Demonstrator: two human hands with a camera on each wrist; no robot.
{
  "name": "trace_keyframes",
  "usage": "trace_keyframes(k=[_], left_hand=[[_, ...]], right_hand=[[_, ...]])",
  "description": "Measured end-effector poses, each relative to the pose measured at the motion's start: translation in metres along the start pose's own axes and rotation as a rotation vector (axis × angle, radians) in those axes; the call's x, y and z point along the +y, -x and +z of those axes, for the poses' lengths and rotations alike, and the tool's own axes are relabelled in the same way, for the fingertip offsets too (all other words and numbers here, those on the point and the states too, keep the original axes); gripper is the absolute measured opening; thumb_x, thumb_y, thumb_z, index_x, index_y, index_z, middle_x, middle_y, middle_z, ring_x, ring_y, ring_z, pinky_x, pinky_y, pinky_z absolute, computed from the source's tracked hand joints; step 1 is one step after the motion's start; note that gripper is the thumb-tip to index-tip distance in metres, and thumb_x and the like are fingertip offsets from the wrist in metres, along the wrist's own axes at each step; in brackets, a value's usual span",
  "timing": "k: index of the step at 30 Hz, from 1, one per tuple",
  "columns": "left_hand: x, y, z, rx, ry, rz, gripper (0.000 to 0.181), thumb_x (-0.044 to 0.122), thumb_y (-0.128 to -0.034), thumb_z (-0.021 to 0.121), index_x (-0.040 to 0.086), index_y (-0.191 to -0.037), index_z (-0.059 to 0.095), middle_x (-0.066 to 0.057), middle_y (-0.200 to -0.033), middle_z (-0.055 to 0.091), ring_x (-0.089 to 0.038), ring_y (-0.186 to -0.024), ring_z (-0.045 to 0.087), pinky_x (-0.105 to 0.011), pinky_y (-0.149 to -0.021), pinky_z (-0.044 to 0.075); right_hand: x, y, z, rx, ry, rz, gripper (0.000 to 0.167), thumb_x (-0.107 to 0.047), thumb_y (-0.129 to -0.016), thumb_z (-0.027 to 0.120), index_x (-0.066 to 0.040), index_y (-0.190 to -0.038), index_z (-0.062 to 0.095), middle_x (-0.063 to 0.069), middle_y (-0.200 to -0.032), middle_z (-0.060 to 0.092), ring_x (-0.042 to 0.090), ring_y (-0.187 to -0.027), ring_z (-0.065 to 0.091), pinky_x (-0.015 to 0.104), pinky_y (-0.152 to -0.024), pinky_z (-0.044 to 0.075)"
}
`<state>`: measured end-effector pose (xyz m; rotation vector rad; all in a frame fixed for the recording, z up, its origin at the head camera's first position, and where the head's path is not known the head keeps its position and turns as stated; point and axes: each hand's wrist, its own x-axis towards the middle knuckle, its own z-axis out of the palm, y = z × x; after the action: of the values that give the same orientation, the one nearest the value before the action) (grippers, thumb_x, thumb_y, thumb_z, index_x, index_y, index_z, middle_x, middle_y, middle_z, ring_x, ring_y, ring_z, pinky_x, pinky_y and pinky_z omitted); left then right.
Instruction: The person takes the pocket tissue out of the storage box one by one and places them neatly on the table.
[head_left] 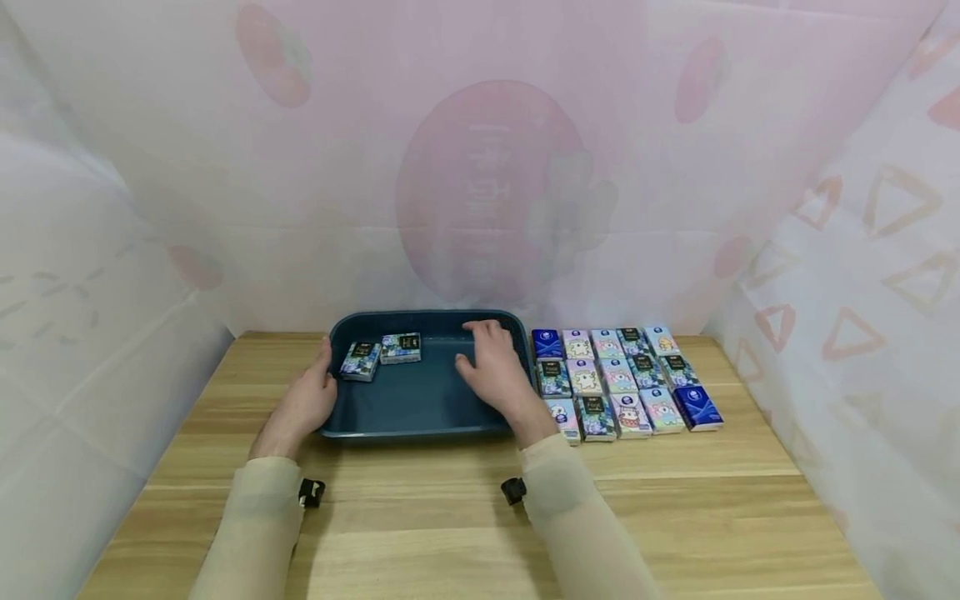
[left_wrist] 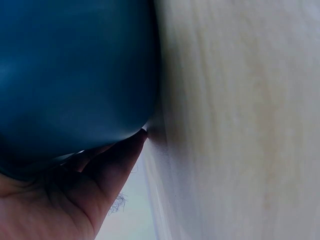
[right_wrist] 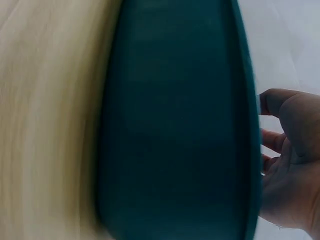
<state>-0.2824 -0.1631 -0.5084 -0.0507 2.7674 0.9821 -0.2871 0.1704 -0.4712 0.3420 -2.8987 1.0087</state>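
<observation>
A dark teal tray point(head_left: 420, 400) stands on the table with two small floral tissue packs inside, one pack point(head_left: 361, 362) by the left wall and another pack point(head_left: 401, 347) beside it. My left hand point(head_left: 303, 404) lies along the tray's left end. In the left wrist view, its extended fingers point(left_wrist: 117, 162) touch the tray's outer wall point(left_wrist: 80, 75). Over the tray's right part hovers my right hand point(head_left: 497, 371), fingers spread and slightly bent, holding nothing. The right wrist view shows that hand point(right_wrist: 295, 150) beyond the tray's rim point(right_wrist: 247, 75).
Right of the tray, several small tissue packs point(head_left: 618, 375) lie in three rows, blue, floral and cartoon-printed. The nearest packs sit close to the tray's right wall. Wood-grain table point(head_left: 405, 533) extends in front; printed cloth walls point(head_left: 337, 250) enclose the back and sides.
</observation>
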Motion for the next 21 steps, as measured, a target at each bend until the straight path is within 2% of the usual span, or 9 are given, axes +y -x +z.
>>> trace_keyframes(k=[5, 13, 21], left_hand=[[0.002, 0.001, 0.000, 0.000, 0.007, 0.000, 0.075, 0.018, -0.1251, 0.030, 0.014, -0.189, -0.009, -0.032, -0.193, 0.011, -0.056, -0.169, 0.044, -0.079, -0.139, 0.036], [0.000, 0.001, 0.001, 0.012, -0.004, 0.019, 0.075, 0.017, -0.1246, 0.030, 0.012, -0.189, -0.008, -0.036, -0.191, 0.016, -0.054, -0.151, 0.056, -0.077, -0.131, 0.047], [0.000, 0.001, 0.002, 0.009, -0.004, 0.005, 0.075, 0.018, -0.1254, 0.029, 0.018, -0.188, -0.013, -0.034, -0.192, 0.014, -0.054, -0.150, 0.056, -0.075, -0.128, 0.050]], right_hand=[[-0.014, -0.007, 0.020, -0.062, 0.053, -0.040, 0.059, -0.026, -0.120, 0.068, -0.011, -0.174, 0.051, 0.018, -0.178, 0.051, 0.042, -0.166, 0.049, 0.061, -0.135, 0.050], [-0.038, -0.017, 0.051, -0.154, 0.181, -0.088, 0.061, -0.029, -0.122, 0.066, -0.011, -0.177, 0.049, 0.015, -0.182, 0.049, 0.036, -0.170, 0.049, 0.052, -0.137, 0.052], [-0.058, -0.029, 0.070, -0.243, 0.144, -0.117, 0.066, -0.025, -0.123, 0.064, -0.009, -0.182, 0.041, 0.015, -0.190, 0.042, 0.031, -0.176, 0.045, 0.048, -0.142, 0.046]])
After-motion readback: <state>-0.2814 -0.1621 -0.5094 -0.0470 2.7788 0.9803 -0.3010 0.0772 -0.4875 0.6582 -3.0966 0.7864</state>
